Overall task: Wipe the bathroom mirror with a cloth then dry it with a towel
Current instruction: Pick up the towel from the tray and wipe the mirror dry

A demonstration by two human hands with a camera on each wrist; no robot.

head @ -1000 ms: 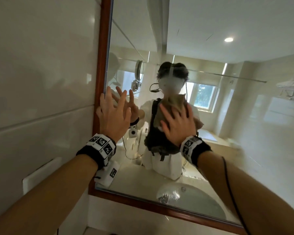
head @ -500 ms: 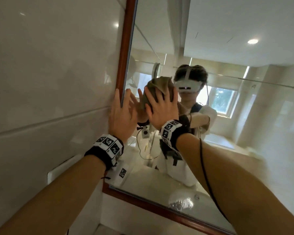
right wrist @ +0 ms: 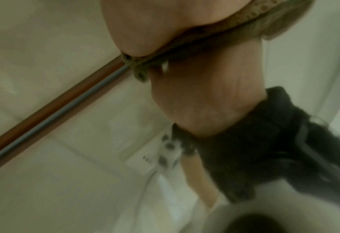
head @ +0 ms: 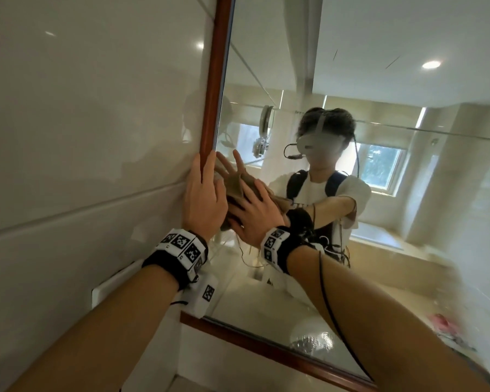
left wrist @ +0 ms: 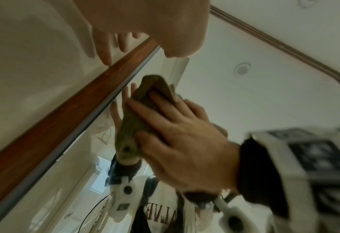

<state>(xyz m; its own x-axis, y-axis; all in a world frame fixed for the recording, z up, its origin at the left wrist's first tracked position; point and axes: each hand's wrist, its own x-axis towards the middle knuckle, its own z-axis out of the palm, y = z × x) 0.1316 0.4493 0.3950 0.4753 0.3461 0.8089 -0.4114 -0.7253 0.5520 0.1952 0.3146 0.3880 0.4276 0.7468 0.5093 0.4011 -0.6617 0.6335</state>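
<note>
The mirror (head: 359,46) has a brown wooden frame (head: 214,89). My right hand (head: 252,215) presses a crumpled brown cloth (head: 238,182) flat against the glass, close to the left edge, with its fingers spread and fairly straight. In the left wrist view the right hand (left wrist: 177,134) covers most of the cloth (left wrist: 143,97). My left hand (head: 203,193) lies open on the frame and the wall beside it, fingers pointing up, just left of the cloth. In the blurred right wrist view the cloth (right wrist: 215,37) sits under my palm. No towel is in view.
A glossy tiled wall (head: 82,123) runs along the left of the mirror. A white wall plate (head: 111,284) sits low on it. The glass reflects a wash basin (head: 309,339) below, my own figure, and a window (head: 379,168).
My right hand has swept the cloth from the middle of the glass to the left edge and then slightly down. My left hand has shifted from the glass onto the frame.
</note>
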